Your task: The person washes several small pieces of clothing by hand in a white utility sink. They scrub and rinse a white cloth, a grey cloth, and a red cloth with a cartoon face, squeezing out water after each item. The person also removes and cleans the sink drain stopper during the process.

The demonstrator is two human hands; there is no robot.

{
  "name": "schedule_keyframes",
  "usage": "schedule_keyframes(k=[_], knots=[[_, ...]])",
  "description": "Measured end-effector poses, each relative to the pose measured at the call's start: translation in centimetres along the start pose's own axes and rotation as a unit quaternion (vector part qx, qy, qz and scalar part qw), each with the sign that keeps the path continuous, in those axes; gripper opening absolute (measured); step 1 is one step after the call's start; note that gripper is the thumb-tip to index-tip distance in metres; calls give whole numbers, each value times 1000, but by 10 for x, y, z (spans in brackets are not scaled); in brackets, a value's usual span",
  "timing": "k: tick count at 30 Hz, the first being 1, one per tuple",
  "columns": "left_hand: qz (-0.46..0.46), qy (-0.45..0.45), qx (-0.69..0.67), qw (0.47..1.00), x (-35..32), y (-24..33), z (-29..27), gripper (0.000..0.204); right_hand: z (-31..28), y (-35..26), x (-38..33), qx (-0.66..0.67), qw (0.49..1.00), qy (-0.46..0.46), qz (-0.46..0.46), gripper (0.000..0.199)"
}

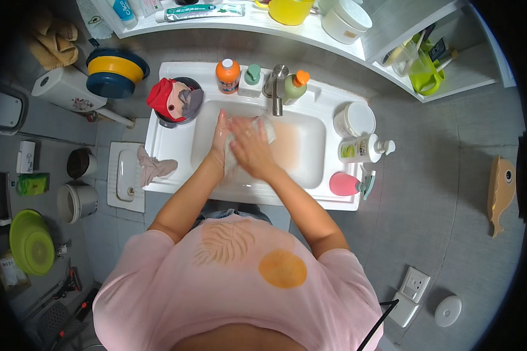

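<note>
Over the white sink (pixel 313 155), a pale wet cloth (pixel 267 128) is pressed between my two hands. My left hand (pixel 218 141) stands on edge against the cloth's left side, its fingers stretched away from me. Across the cloth lies my right hand (pixel 249 146), its fingers curled over it and slightly smeared by motion. Part of the cloth is hidden under that hand. Cloudy, brownish water (pixel 287 143) lies in the basin. Beyond my hands stands the metal faucet (pixel 277 96); no stream shows from it.
Folded red and grey cloths (pixel 173 98) fill a dark bowl on the left rim, near a draped beige cloth (pixel 155 166). Behind stand an orange bottle (pixel 228 76) and pump bottles. A white tub (pixel 355 120), white pump bottle (pixel 360 150) and pink bottle (pixel 345 183) line the right rim.
</note>
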State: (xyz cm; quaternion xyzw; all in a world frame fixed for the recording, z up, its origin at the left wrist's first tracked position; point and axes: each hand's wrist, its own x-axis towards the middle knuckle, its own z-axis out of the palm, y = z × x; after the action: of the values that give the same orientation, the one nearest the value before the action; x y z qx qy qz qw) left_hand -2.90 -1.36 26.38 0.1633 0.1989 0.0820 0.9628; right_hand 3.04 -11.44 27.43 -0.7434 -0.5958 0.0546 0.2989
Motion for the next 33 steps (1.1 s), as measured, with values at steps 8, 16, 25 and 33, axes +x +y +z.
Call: schedule_keyframes(k=[8,16,25,33], knots=[[-136,-59,118,982,-21,37,25,57,-52,87,-9,742,527,-121,395,39],[-179,17,199,963,16,-4,-5,29,-26,80,-21,590,691,-36,416,22],[-120,166,19,979,82,-83,-58,22,25,82,-17,64,976,78,195,24],[-167,163,59,971,115,-86,-94,30,24,101,-6,88,971,98,197,27]])
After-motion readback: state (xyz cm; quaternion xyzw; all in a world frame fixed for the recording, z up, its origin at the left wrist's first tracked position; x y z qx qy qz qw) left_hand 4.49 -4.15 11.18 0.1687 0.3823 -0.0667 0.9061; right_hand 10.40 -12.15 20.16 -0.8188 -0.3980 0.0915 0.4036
